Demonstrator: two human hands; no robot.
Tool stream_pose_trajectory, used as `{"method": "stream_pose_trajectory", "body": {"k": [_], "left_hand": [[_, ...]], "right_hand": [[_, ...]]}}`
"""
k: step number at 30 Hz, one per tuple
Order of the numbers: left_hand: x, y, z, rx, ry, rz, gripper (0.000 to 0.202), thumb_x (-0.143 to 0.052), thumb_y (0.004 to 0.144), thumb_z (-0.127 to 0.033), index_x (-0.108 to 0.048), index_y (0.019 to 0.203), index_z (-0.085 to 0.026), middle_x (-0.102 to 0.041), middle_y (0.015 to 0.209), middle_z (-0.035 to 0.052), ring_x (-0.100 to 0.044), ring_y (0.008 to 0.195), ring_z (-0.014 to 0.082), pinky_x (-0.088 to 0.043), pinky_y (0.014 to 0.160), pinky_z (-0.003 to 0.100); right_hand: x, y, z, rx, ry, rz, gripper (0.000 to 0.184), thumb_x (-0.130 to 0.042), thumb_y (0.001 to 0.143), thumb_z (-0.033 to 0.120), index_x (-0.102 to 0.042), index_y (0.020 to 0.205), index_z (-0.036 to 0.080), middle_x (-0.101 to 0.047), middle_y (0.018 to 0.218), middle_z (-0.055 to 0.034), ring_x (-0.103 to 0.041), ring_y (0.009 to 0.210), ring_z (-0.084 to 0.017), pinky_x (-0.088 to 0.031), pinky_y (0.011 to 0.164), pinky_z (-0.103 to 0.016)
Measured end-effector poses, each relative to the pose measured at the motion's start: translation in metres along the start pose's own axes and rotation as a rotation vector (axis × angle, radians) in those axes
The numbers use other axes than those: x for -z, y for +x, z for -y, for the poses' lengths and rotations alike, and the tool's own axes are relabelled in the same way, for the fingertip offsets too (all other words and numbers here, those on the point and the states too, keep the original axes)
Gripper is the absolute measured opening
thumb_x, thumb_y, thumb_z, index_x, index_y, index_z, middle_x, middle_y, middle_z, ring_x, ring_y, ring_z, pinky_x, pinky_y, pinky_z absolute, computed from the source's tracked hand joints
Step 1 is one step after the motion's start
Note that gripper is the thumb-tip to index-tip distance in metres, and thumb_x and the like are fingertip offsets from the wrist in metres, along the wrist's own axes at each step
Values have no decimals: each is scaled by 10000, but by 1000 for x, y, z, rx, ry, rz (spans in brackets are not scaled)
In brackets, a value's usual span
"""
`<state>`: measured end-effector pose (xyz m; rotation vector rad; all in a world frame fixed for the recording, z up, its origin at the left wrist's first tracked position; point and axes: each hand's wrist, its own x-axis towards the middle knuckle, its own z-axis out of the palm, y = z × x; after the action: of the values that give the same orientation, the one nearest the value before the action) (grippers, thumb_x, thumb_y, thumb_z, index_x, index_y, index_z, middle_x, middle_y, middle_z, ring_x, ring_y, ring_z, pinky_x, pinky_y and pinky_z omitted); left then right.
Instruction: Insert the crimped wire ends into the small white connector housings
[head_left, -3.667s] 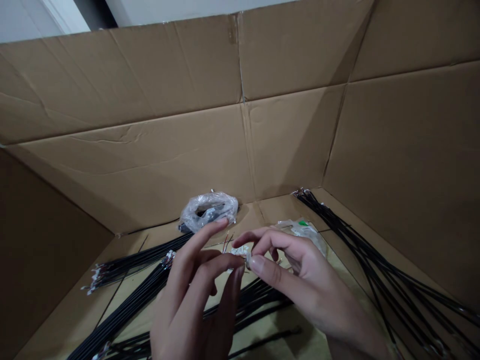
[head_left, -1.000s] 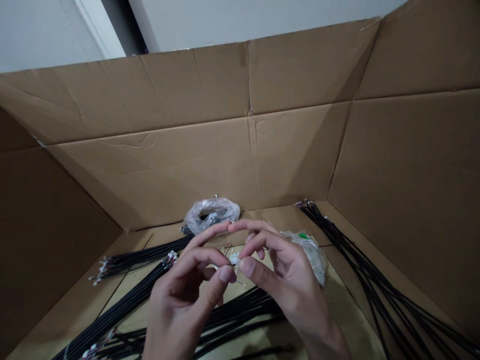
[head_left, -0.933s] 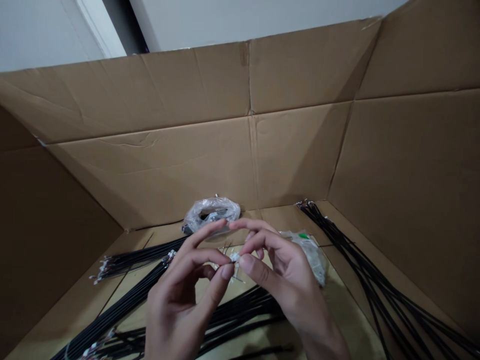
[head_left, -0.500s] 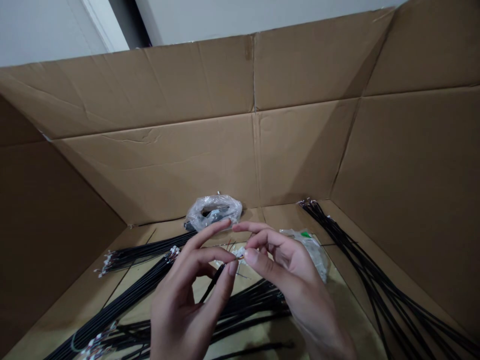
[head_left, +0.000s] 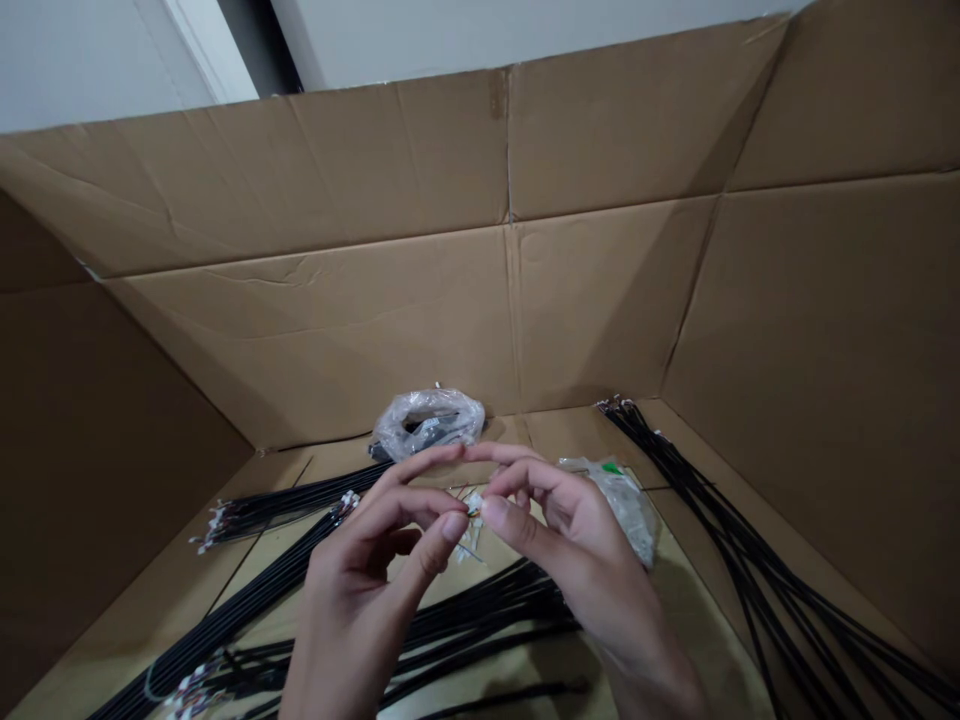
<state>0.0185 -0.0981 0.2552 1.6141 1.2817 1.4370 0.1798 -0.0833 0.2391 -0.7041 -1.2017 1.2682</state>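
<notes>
My left hand (head_left: 375,570) is closed in a pinch, thumb against index finger, on the thin coloured wires (head_left: 472,512) at a cable's end. Facing it, my right hand (head_left: 570,545) pinches a small white connector (head_left: 475,501) at the tips of those wires. Both index fingertips nearly meet above the pinch. The black sheath of this cable is hidden behind my left hand. Below and behind my hands lies a bundle of black cables (head_left: 480,612). Small white connectors and loose wire ends (head_left: 469,550) lie on the surface just beyond my fingers.
Cardboard walls (head_left: 375,320) enclose the work surface. A clear plastic bag (head_left: 427,415) with dark contents sits at the back. Another clear bag (head_left: 626,505) lies to the right. More black cable bundles lie at left (head_left: 247,590) and along the right side (head_left: 720,540).
My left fingertips have shifted slightly left and tilted, and the black cable sheath seen between thumb and fingers is now hidden. My right hand has moved slightly left.
</notes>
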Motion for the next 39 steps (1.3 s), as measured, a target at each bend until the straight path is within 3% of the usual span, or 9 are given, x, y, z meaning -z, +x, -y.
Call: {"method": "stream_pose_trajectory", "body": {"k": [10,14,20,24,31,35,39], "left_hand": [[2,0,3,-67,12,24,150,-755,898,-336,-781,756,-294,-772,1252,16,-746,1147,223,-557,664,188],[0,1,2,-75,33,16,157,-751,900,-324,-772,749,-287,-774,1252,19,-751,1125,226,-548,643,197],[-3,-2,0,-105,57,-54,124,-750,891,-316,-774,775,-280,-766,1261,20,-762,951,197,-525,595,220],[2,-2,3,-96,55,-51,138,-755,890,-330,-757,764,-273,-763,1246,37,-753,1038,230,-522,577,224],[12,3,9,-218,77,108,179,-731,912,-260,-719,736,-287,-758,870,33,-684,1247,245,-523,583,163],[9,0,7,-230,91,42,154,-712,934,-226,-696,797,-294,-767,1079,17,-625,1335,220,-542,631,155],[4,-3,7,-326,177,-2,152,-703,947,-201,-727,861,-323,-745,1236,-35,-639,1304,180,-556,722,163]], "right_hand": [[-1,2,-2,24,-34,11,139,-804,899,353,-731,830,257,-733,1353,-41,-616,1346,-300,-388,1094,-520],[-2,2,-1,4,-21,21,158,-815,890,372,-731,826,255,-734,1362,-47,-613,1350,-309,-380,1096,-522],[-1,1,-2,-23,-16,10,161,-820,885,398,-744,840,263,-737,1359,-41,-621,1337,-306,-399,1074,-503],[1,2,-4,11,-21,20,181,-825,888,408,-746,819,260,-751,1325,-37,-630,1327,-284,-419,1086,-477],[0,3,-4,21,-50,40,226,-857,859,431,-749,769,254,-744,1313,-36,-619,1341,-267,-417,1125,-456],[1,3,-4,1,-37,36,223,-847,865,443,-756,790,253,-763,1285,-43,-649,1293,-270,-482,1022,-430],[1,2,-5,2,-17,39,181,-833,885,418,-768,816,264,-775,1262,-27,-670,1259,-244,-497,959,-382]]}}
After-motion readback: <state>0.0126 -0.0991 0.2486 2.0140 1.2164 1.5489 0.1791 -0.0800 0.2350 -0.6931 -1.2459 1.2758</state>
